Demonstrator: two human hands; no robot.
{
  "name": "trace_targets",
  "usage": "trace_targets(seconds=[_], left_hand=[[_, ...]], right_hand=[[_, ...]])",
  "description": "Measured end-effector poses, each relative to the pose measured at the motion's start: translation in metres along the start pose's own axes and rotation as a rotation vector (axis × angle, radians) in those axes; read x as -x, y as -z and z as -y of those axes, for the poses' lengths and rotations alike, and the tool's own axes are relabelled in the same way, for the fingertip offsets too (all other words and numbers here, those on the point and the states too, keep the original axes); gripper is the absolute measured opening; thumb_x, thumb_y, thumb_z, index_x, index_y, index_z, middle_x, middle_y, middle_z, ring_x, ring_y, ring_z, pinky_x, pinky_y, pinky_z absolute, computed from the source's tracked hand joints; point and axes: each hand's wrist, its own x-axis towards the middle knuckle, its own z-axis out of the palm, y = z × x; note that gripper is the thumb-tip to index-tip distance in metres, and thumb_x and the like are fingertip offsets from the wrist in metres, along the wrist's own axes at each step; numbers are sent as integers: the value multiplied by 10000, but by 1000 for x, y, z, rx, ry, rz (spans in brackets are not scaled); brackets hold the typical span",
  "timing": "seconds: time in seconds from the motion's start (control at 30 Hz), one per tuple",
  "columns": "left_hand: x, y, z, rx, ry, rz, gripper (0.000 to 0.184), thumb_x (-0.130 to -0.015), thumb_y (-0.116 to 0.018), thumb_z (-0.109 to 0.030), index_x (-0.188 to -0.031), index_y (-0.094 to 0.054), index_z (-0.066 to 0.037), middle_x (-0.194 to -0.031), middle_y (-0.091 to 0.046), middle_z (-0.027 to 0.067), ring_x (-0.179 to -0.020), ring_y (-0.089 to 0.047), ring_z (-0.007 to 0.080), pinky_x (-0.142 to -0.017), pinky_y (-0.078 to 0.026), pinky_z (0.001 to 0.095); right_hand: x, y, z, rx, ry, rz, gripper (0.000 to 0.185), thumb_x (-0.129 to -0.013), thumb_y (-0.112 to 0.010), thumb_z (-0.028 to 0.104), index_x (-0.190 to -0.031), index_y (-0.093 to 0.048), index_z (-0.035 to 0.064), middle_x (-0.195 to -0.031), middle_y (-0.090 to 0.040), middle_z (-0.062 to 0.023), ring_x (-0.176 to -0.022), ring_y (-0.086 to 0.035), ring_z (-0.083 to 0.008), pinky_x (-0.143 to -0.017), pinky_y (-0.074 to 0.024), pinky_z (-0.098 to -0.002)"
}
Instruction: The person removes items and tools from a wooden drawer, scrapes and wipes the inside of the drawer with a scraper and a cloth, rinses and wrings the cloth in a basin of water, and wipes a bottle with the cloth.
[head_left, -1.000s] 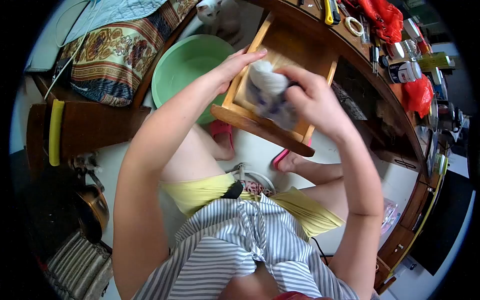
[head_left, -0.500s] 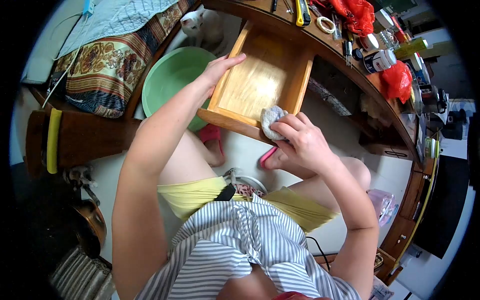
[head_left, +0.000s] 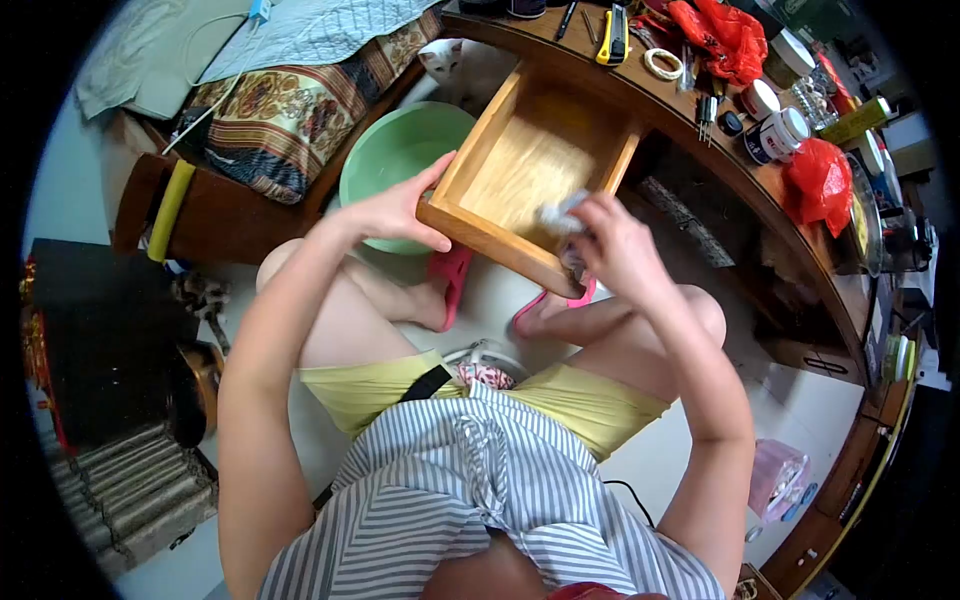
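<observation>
Here, gripping the drawer [head_left: 490, 236], pulled out from under the worktop [head_left: 641, 76], by its front left corner with the left hand [head_left: 405, 208], and clutching a blurred cloth [head_left: 560, 214] over its front right in the right hand [head_left: 622, 250].

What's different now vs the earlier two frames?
Left hand slid from the side wall of the drawer toward the person, onto its front-left corner. Right hand moved the cloth off the front panel, where it was in the last frame, to the drawer's right side near the front. Nothing let go. Unchanged: drawer open, cat behind the green tub.
</observation>
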Motion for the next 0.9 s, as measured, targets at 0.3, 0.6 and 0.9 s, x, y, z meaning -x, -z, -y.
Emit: trace_targets(seconds=[0.3, 0.6, 0.9], left_hand=[[-3, -15, -4, -469, -79, -205, 1211, -549, -878, -213, -1476, -125, -16, -1083, -607, 276, -976, -613, 404, -854, -485, 401], [-33, 13, -17, -493, -38, -276, 1131, -516, -897, -278, -1455, -298, -79, -1076, -654, 197, -967, -631, 368, -845, -495, 393], [-54, -12, 51, 39, -156, -446, 897, -649, -823, -249, -1413, -382, -88, -1095, -653, 142, -995, -632, 276, -884, -492, 372]], right_hand=[[44, -20, 55, 225, 138, -88, 483, -596, -743, 128, -1047, -571, 115, -1055, -534, -79, -931, -567, -274, -724, -518, -370], [7, -11, 62, 460, 135, -155, 528, -446, -743, 162, -956, -610, 129, -1039, -552, -46, -855, -570, -234, -692, -501, -329], [-46, -87, 87, 323, -33, -348, 421, -622, -701, -21, -1013, -611, 109, -1076, -589, -97, -953, -622, -301, -740, -537, -380]])
